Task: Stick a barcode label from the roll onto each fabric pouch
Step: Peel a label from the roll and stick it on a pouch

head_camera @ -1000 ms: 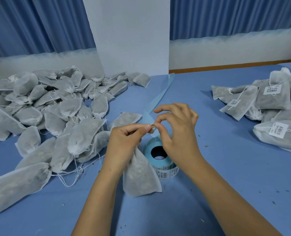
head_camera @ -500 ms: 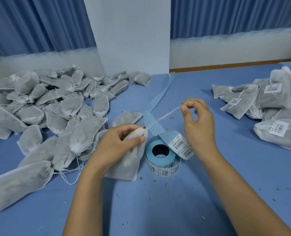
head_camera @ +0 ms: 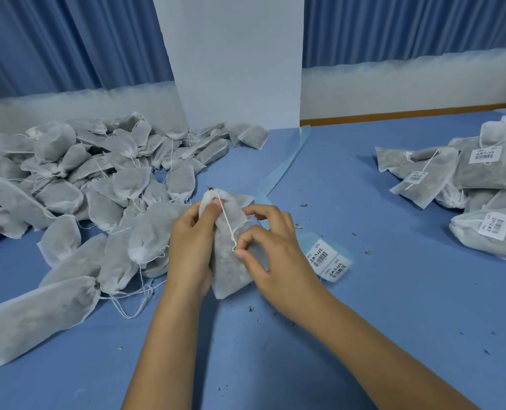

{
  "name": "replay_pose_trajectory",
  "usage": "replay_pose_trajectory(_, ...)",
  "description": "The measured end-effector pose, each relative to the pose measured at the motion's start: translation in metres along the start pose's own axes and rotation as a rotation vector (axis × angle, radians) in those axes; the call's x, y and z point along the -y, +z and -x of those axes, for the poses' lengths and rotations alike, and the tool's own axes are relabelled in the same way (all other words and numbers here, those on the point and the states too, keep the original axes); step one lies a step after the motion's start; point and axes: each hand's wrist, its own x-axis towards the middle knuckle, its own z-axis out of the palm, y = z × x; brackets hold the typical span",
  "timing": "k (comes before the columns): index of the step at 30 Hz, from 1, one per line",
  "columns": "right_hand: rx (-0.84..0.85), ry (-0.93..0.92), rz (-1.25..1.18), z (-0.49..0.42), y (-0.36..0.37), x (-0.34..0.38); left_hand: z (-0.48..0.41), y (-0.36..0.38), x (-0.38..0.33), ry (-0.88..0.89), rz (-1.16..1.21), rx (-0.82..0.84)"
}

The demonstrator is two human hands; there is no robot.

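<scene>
A grey fabric pouch [head_camera: 229,261] stands upright at the table's centre, gripped by my left hand [head_camera: 191,247] at its gathered top. My right hand [head_camera: 271,250] pinches the pouch's white drawstring [head_camera: 227,223] against the pouch's front. The label roll is hidden behind my hands and the pouch. Its loose strip of barcode labels [head_camera: 327,260] lies just right of my right hand. The empty blue backing tape [head_camera: 286,165] trails away toward the wall.
A big heap of unlabelled pouches [head_camera: 77,184] covers the left of the blue table [head_camera: 334,335]. Several labelled pouches [head_camera: 479,179] are piled at the right edge. A white pillar [head_camera: 237,60] stands at the back. Small herb crumbs dot the cloth.
My right hand had drawn the string out to the right; it has come back to the pouch. The pouch was lifted upright, now covering the roll.
</scene>
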Motion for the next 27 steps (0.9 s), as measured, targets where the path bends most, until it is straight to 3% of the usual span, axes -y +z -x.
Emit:
replay_pose_trajectory(4,-0.003,0.091,-0.081,-0.002,-0.003,-0.002,0.003,0.004,-0.002,0.114,-0.126,0.041)
replay_pose_trajectory(8,-0.104,0.089,-0.104,-0.005,-0.009,-0.001,0.006,0.007,0.002,0.145,-0.256,0.233)
replay_pose_trajectory(10,-0.105,0.111,-0.089,-0.008,-0.015,0.002,0.007,0.009,0.005,0.222,-0.307,0.221)
replay_pose_trajectory(14,0.049,0.128,-0.035,-0.019,-0.063,0.000,0.002,0.006,0.007,0.472,-0.331,0.002)
replay_pose_trajectory(17,0.216,0.363,0.233,-0.020,-0.111,-0.015,-0.001,0.004,0.010,0.674,-0.409,-0.098)
replay_pose_trajectory(19,0.432,0.528,0.308,-0.016,-0.123,-0.024,-0.002,0.005,0.013,0.788,-0.487,-0.103)
replay_pose_trajectory(21,0.522,0.543,0.267,-0.015,-0.120,-0.030,-0.003,0.006,0.016,0.790,-0.521,-0.048)
replay_pose_trajectory(27,0.227,0.456,-0.062,-0.022,-0.088,-0.030,0.000,0.013,0.022,0.835,-0.630,0.126)
